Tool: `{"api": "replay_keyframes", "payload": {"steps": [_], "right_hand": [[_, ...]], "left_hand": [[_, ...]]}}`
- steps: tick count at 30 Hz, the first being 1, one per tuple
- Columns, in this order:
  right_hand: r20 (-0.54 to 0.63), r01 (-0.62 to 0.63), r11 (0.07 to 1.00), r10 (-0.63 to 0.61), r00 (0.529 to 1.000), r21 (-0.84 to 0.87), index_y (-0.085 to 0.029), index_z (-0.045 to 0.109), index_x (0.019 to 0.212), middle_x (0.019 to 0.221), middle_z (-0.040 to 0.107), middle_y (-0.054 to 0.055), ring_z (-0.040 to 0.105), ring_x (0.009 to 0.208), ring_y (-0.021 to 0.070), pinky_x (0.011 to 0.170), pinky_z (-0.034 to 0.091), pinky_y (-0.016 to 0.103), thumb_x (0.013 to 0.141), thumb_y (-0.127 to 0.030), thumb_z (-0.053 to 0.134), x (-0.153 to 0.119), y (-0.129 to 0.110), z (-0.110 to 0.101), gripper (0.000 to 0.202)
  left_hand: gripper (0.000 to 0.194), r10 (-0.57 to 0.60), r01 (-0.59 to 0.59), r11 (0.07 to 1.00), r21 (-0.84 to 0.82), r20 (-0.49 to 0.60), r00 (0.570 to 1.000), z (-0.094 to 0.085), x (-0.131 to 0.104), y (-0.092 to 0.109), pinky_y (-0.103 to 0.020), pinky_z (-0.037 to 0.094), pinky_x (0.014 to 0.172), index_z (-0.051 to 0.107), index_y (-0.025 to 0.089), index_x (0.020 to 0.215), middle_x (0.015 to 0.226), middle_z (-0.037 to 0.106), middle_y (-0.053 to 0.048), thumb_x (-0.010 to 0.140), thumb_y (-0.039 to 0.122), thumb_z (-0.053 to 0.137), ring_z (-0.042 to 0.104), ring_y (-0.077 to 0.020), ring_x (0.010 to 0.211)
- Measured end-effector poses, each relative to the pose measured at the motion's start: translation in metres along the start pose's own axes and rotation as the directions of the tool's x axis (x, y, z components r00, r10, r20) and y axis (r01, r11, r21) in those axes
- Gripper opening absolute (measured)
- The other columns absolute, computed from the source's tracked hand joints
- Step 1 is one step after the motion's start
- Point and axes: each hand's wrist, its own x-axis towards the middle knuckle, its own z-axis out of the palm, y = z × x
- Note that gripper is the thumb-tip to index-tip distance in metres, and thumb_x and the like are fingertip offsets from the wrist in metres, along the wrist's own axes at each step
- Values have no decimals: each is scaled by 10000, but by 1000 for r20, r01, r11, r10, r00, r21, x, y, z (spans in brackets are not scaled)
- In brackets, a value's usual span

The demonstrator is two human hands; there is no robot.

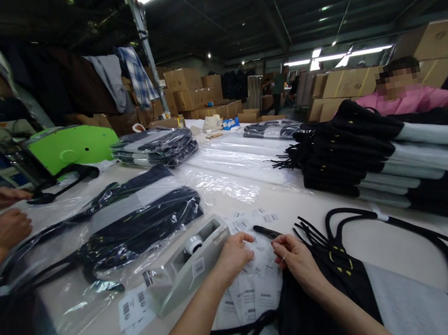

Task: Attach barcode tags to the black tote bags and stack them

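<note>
My left hand point(235, 255) is over several white printed labels point(247, 296), its thumb and index finger apart with nothing visible between them. Beside a black bag point(314, 313), my right hand point(296, 261) is closed in a pinch; what lies between its fingertips is too small to make out. The bag has black handles point(424, 233), fringe, gold-coloured fittings and a pale wrap point(411, 296). A narrow black piece point(265, 232) lies just beyond my hands. Left of my left hand stands a grey tape dispenser point(190, 269).
Another person's hands point(4, 226) hold clear plastic around a black bag point(143, 225) at left. Wrapped bags point(153, 145) are stacked behind. A tall pile of black bags point(358, 167) stands at right, with a person in pink point(432, 96) behind it. Plastic sleeves point(232, 166) cover the table's middle.
</note>
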Motion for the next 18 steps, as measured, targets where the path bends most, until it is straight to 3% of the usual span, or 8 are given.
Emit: {"api": "replay_keyframes", "payload": {"steps": [3,9,12,14,16,18], "right_hand": [[39,10,1000,-10,999,7,-183,485,753,595,475,-34,484,517,119,470,399,242,591,-436,542,-1,2,-2,306],[67,35,999,-34,997,-18,-185,515,834,702,528,-5,512,619,141,588,430,275,565,-326,530,-2,8,-5,304],[14,35,988,-33,999,-151,-185,519,889,820,555,31,543,697,159,694,438,310,575,-229,460,-9,6,-8,322],[-83,67,952,-96,992,-300,-186,511,903,861,549,47,545,718,165,739,430,333,568,-167,403,-16,1,-10,352],[-212,138,901,-242,947,-412,-182,503,887,865,531,63,532,756,183,755,424,356,569,-145,366,-25,-5,-12,348],[-292,252,848,-417,861,-467,-180,496,873,873,516,74,511,813,204,769,418,375,590,-147,343,-31,-15,-13,324]], "left_hand": [[210,-3,4,1000,28,-31,1000,0,-1,-2,-178,239,425,578,124,799,464,363,82,598,77,541,349,-53,416],[153,71,-28,974,226,-187,980,-3,-2,-2,-208,330,525,618,128,725,553,521,20,692,107,470,467,-95,534],[160,112,-39,962,272,-257,960,-6,-6,4,-216,350,592,604,148,700,597,545,17,698,88,456,501,-110,612],[152,155,-59,954,293,-319,935,-8,-10,8,-218,355,617,589,161,713,602,545,25,715,99,450,512,-114,635],[128,198,-91,953,288,-371,907,-8,-13,9,-217,359,618,570,167,724,580,537,35,735,127,448,516,-114,622],[106,227,-131,958,254,-395,890,-8,-14,8,-216,362,605,551,171,733,561,531,42,744,153,447,517,-113,598]]}}
